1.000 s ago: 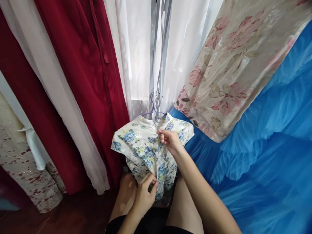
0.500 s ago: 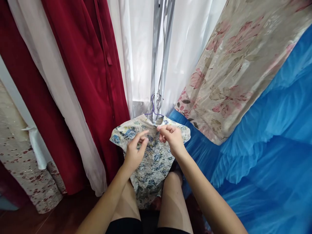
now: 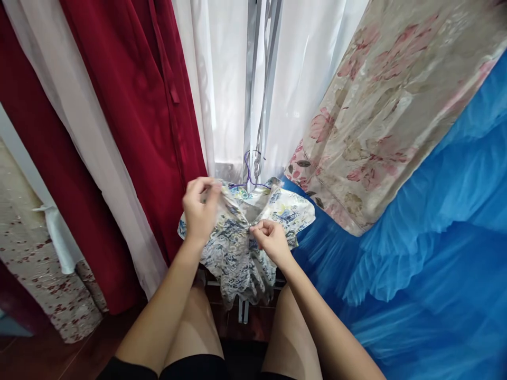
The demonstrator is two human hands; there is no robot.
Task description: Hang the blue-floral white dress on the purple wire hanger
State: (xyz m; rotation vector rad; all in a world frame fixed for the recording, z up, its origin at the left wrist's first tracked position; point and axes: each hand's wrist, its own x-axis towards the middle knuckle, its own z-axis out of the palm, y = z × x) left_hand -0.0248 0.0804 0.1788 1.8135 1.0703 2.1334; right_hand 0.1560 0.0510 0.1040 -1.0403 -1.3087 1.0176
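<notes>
A white floral garment (image 3: 237,258) with blue and yellow print hangs on a purple wire hanger (image 3: 249,171) before me, its neckline parted in a V. My right hand (image 3: 272,240) is closed in a pinch on a small zipper pull (image 3: 250,227) at the bottom of that V. Up at the left edge of the neckline, my left hand (image 3: 200,208) is bent into a pinch at the fabric, slightly smeared by motion. The garment's lower part is bunched and gathered under my hands.
Dark red cloth (image 3: 130,132) and pale drapes (image 3: 99,126) hang on the left. Behind the hanger are a metal stand (image 3: 253,79) and white fabric (image 3: 225,79). To the right hang a pink-flowered beige cloth (image 3: 380,121) and a blue ruffled skirt (image 3: 428,264).
My right hand has moved down with the zipper pull, and the neckline has spread open. My left hand has gone up and left to the neckline edge. The garment's lower part has bunched upward.
</notes>
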